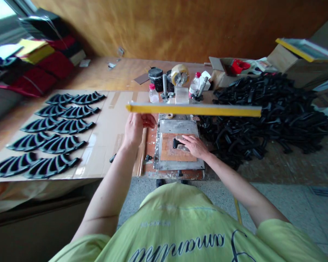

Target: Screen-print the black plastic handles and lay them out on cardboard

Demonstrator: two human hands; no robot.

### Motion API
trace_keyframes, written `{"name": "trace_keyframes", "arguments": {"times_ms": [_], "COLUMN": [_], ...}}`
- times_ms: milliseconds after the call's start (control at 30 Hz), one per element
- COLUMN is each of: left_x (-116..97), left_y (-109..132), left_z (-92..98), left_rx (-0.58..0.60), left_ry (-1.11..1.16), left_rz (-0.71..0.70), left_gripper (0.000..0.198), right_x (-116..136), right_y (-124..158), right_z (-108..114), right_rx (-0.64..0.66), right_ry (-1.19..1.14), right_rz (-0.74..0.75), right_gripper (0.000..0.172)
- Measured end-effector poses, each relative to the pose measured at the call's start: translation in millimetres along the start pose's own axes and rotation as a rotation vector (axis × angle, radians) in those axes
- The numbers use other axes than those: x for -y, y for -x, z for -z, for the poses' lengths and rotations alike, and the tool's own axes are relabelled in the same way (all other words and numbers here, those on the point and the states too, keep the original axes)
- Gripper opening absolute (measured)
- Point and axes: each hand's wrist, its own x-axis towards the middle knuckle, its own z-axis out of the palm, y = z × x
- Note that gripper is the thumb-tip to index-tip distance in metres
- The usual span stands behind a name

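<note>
A yellow-edged frame (194,109), seen nearly edge-on, is raised level above the work stand. My left hand (136,129) is at its left end, with the thumb side against the underside and the fingers curled. Below it, a metal plate (177,126) carries a wooden block (168,151). My right hand (192,145) reaches in from the right over this block, its fingertips on a small black plastic part (176,143) at the block's middle. The fingers partly hide the part.
A large heap of black plastic parts (262,109) lies to the right. Fanned rows of black parts (62,145) lie on cardboard (106,125) at left. Behind the stand are a tape roll (179,74), a black tub (155,79) and red-capped bottles (153,94).
</note>
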Motion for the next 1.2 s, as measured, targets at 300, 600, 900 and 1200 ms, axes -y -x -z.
{"name": "trace_keyframes", "arguments": {"times_ms": [300, 600, 900, 1200], "left_x": [113, 164, 165, 162], "left_y": [89, 91, 93, 94], "left_z": [39.6, 39.4, 40.4, 40.6], "left_rx": [0.087, -0.039, 0.015, 0.04], "left_ry": [-0.159, -0.221, -0.197, -0.181], "left_rz": [0.461, 0.539, 0.497, 0.503], "left_gripper": [0.076, 0.061, 0.056, 0.065], "right_x": [-34, 47, 41, 54], "right_y": [-48, -60, -33, -16], "right_z": [67, 29, 42, 22], "right_rx": [-0.335, 0.252, 0.329, 0.242], "right_ry": [-0.028, 0.162, 0.097, 0.082], "right_rz": [-0.326, -0.113, 0.102, 0.093], "right_gripper": [0.044, 0.015, 0.017, 0.019]}}
